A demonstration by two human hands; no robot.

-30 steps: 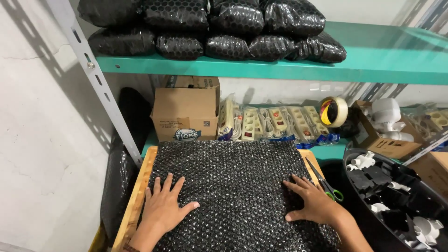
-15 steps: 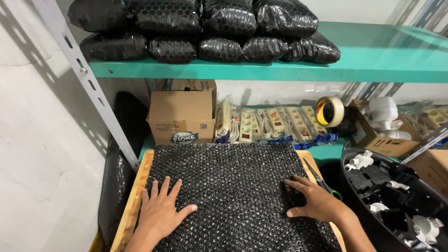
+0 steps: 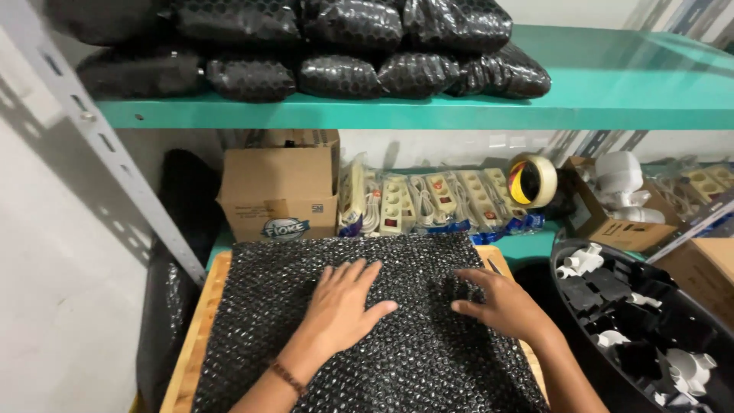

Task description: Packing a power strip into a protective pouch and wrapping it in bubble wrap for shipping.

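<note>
While both palms lie flat, fingers spread, gripping nothing | left hand (image 3: 342, 306) and right hand (image 3: 501, 304) press black bubble wrap (image 3: 252, 306) at centre | sheet spread over wooden board (image 3: 195, 336), not yet folded | tape roll (image 3: 532, 180) untouched at 1 o'clock

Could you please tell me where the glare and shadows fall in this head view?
Head view: glare speckles the black bubble wrap sheet under both hands, left hand and right hand; the slotted grey metal upright casts a dotted shadow on the white wall; edges bend slightly.
</note>
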